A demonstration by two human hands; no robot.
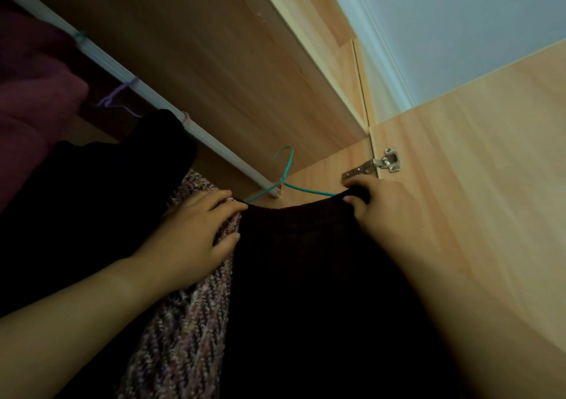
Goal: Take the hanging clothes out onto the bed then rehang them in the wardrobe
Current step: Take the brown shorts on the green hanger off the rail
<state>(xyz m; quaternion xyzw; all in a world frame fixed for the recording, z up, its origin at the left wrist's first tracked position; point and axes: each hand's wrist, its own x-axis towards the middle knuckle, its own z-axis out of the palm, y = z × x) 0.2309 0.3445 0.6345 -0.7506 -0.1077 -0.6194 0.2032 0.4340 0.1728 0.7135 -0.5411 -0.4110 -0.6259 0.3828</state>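
Centre frame, the right hand (376,205) is pinching the shoulder of a dark ribbed garment (306,276) that's sitting on a thin teal wire hanger (286,168), just by the end of the white rail (137,87). The left hand (196,236) is gripping the nubby pink-speckled knit (190,322) beside it, inside the wooden wardrobe (245,77).

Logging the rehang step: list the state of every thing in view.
left grip: holds the speckled knit.
right grip: pinches the dark garment at its shoulder.
teal hanger: carries the dark garment, hook seemingly off the rail.
black garment: hangs from the rail.
wardrobe door: open.
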